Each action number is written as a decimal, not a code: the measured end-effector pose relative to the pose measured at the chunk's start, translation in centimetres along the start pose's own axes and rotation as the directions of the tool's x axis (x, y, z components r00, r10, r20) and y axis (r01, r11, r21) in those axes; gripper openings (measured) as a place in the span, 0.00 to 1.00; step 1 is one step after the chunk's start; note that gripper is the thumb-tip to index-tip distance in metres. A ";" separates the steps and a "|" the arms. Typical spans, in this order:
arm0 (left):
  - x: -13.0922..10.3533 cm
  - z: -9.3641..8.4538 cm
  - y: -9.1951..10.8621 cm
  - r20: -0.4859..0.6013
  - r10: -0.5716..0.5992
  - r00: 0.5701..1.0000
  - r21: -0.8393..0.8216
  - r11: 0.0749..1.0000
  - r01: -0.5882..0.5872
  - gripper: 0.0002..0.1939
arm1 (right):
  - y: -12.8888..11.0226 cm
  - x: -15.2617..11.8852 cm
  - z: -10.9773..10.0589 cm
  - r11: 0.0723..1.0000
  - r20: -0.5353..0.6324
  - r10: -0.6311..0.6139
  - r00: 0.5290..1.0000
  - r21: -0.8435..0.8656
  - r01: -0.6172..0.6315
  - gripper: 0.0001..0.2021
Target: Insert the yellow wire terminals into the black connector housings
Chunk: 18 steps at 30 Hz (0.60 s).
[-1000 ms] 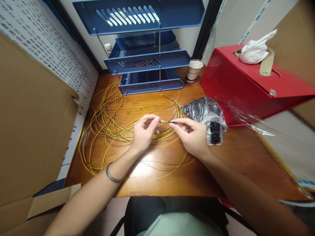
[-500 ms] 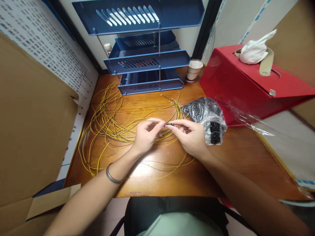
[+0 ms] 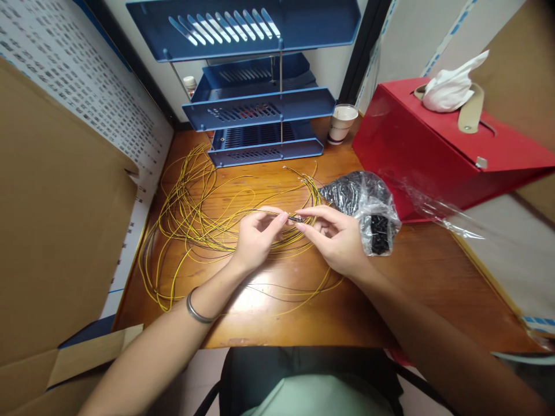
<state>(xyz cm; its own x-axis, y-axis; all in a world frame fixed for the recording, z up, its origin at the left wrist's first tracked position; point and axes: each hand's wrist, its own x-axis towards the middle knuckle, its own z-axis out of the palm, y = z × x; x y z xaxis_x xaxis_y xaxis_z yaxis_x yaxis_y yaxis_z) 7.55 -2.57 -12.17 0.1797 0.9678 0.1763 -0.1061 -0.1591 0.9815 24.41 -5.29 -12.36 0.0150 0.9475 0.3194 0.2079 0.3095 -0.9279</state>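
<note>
In the head view my left hand (image 3: 255,238) pinches a wire between thumb and forefinger. A small slim black piece (image 3: 295,218) juts from those fingertips to the right; its exact kind is too small to make out. My right hand (image 3: 339,238) is just beside it, thumb and forefinger parted around its right end, with a narrow gap showing between them. Beneath both hands runs a loose bundle of long yellow and black wires (image 3: 184,202), whose ends gather past my fingers. Right of my right hand lies a clear plastic bag (image 3: 362,199) with black contents.
A blue tiered tray rack (image 3: 260,110) stands at the back of the wooden table (image 3: 416,300). Next to it are a paper cup (image 3: 342,122) and a red box (image 3: 416,138) with tissue on top. A cardboard panel (image 3: 56,190) borders the left side.
My right thumb and forefinger have parted from the black piece, which they were pinching before. The left hand keeps its pinch and has barely shifted.
</note>
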 end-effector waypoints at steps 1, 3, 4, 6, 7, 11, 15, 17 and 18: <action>0.0 0.0 0.0 0.002 -0.002 1.000 -0.004 1.000 0.002 0.17 | 0.0 0.0 0.0 1.000 -0.004 -0.002 1.000 -0.006 0.002 0.09; -0.1 0.1 0.0 0.009 -0.009 1.000 -0.006 1.000 0.009 0.18 | 0.0 0.0 0.0 1.000 -0.010 0.009 1.000 -0.016 -0.009 0.08; -0.1 0.1 0.0 0.016 -0.013 1.000 -0.001 1.000 0.013 0.18 | 0.0 0.0 -0.1 1.000 -0.011 0.018 1.000 -0.021 -0.018 0.08; -0.2 0.1 0.0 0.030 -0.017 0.999 0.017 1.000 0.017 0.18 | 0.0 0.0 -0.1 0.999 -0.014 0.034 0.999 -0.033 -0.034 0.08; -0.2 0.1 -0.1 0.032 -0.016 0.999 0.027 1.000 0.015 0.18 | 0.1 -0.1 -0.1 0.998 -0.014 0.041 0.999 -0.038 -0.041 0.09; -0.2 0.1 -0.2 0.012 -0.011 1.000 0.052 0.999 0.010 0.18 | 0.4 -0.2 -0.1 0.997 0.012 0.073 0.997 -0.006 -0.073 0.11; -0.1 0.1 -0.1 0.014 -0.022 1.000 0.025 0.999 0.022 0.18 | 0.4 -0.1 -0.2 0.993 0.046 0.106 0.993 0.055 -0.108 0.14; -0.1 0.0 -0.1 0.031 -0.036 0.999 -0.009 0.999 0.037 0.17 | 0.2 0.1 -0.3 0.987 0.076 0.124 0.989 0.097 -0.131 0.14; 0.0 -0.1 -0.1 0.043 -0.044 0.998 -0.030 0.999 0.045 0.17 | 0.1 0.2 -0.4 0.981 0.097 0.136 0.986 0.128 -0.148 0.13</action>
<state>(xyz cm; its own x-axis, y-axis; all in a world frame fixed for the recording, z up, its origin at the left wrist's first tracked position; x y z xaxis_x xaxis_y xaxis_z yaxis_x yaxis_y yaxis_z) 7.49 -2.57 -12.27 0.2260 0.9646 0.1360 -0.1271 -0.1092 0.9859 24.85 -5.14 -12.30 -0.0518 0.9841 0.1697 0.0764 0.1733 -0.9819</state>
